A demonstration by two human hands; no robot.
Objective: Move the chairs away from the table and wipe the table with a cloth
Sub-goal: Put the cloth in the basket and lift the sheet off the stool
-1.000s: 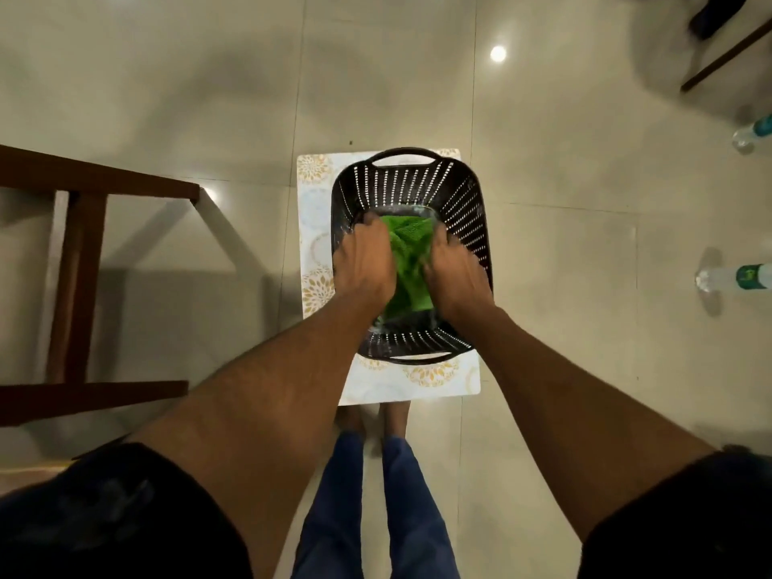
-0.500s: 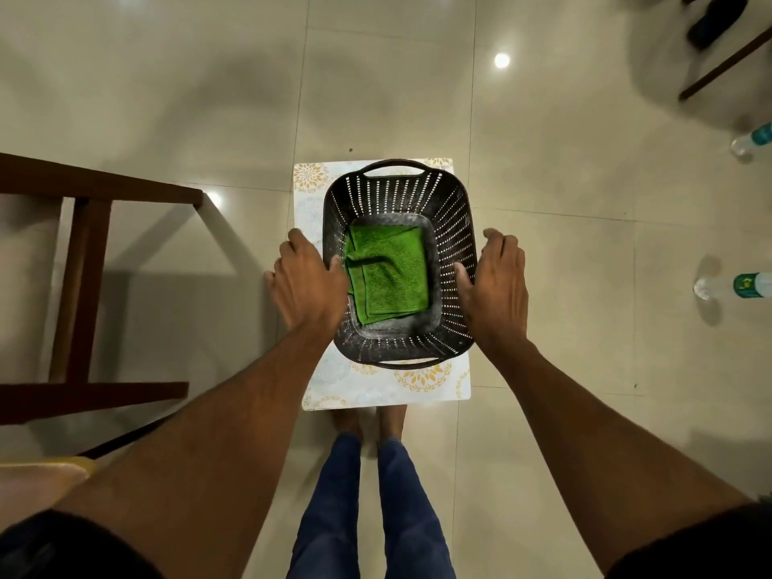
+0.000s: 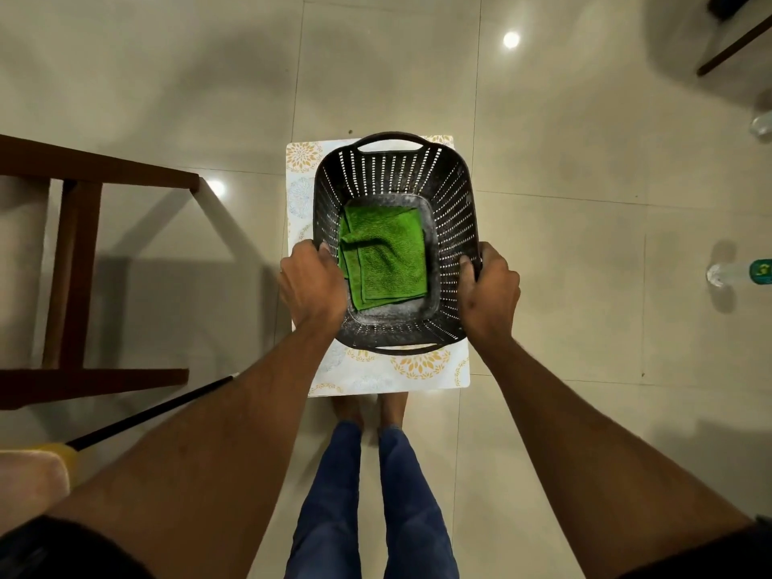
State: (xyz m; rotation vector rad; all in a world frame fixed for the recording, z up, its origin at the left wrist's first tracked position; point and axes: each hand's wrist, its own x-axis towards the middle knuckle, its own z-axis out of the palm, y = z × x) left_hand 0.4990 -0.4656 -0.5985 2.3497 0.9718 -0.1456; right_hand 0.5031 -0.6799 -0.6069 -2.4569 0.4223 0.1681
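Both hands have closed in on the basket (image 3: 453, 227) since half a second ago, when they hovered spread at its sides. Now the left hand (image 3: 311, 286) grips the left rim, fingers curled over the edge, and the right hand (image 3: 488, 294) grips the right rim, thumb inside the wall and fingers wrapped round outside. That dark slotted basket stands on a small white floral-patterned table (image 3: 417, 376), with a loop handle at its far end. Inside it, flat on the bottom, lies the folded green cloth (image 3: 386, 257), free of both hands; nothing else is in the basket. A brown wooden chair frame (image 3: 79, 261) stands well apart to the left. A dark rod with a yellow end (image 3: 154, 411) slants below it, possibly a mop handle. On the tiled floor at right lies a clear bottle (image 3: 739, 273).
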